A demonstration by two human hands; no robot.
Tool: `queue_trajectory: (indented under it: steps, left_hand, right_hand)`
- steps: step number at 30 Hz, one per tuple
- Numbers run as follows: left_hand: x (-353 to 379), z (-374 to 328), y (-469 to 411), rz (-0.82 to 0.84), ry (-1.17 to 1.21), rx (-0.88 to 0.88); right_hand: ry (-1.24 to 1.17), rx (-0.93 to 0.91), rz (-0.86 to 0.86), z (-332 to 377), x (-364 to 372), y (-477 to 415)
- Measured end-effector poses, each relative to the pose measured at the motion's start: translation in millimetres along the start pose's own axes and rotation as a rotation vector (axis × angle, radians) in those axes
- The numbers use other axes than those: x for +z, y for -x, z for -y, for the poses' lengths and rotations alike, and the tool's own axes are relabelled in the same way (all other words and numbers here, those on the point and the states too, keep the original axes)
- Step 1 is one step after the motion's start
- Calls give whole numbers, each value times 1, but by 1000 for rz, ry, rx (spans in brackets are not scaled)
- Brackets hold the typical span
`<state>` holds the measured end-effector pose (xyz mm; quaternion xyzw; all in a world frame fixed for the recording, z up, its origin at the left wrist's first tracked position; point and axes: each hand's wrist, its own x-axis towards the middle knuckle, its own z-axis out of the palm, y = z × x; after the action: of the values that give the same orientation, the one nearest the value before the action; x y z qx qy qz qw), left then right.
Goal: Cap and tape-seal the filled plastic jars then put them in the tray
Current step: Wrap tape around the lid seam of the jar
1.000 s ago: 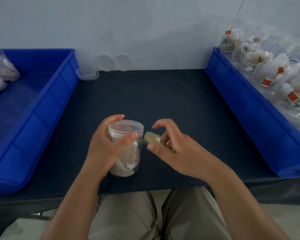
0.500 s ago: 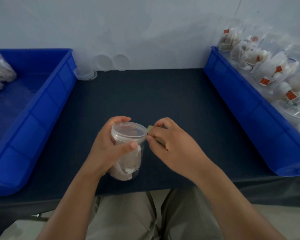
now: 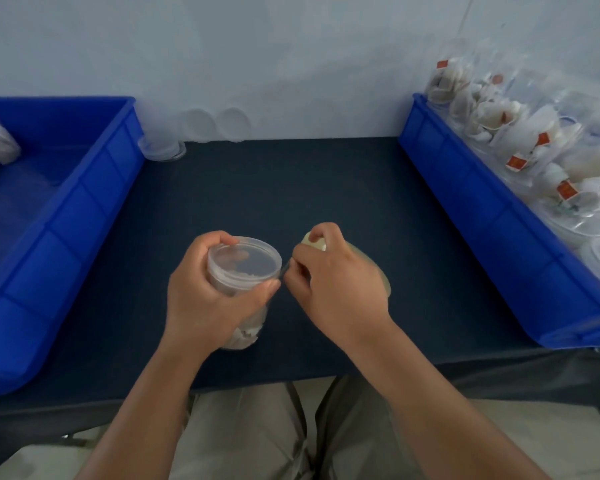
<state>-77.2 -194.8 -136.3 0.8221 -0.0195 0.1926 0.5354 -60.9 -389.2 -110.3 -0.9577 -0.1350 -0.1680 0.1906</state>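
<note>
The left hand wraps around the jar; the right hand, fingers curled, grips the tape roll just beside it.

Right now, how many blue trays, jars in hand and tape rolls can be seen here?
Blue plastic trays: 2
Clear lidded plastic jar, gripped by the left hand: 1
Yellowish tape roll, held in the right hand: 1
Total: 4
</note>
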Motion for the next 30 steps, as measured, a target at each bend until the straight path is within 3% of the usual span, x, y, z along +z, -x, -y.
queue_trajectory:
  steps: [13,18,22,30]
  left_hand:
    - [-15,-10,-8,-8,4,1]
    - [-22,2,-14,27,93,-45]
    - [-25,21,-19,179,225,-78]
    - [-40,25,-25,331,221,8]
  right_hand:
    - [-7,-22,-202,-2,16,-23]
    - [-104,-112,-83,-14,12,-18]
    - [-153,-114,38,-16,4,-8]
    - [-126,-153,78,-11,-12,4]
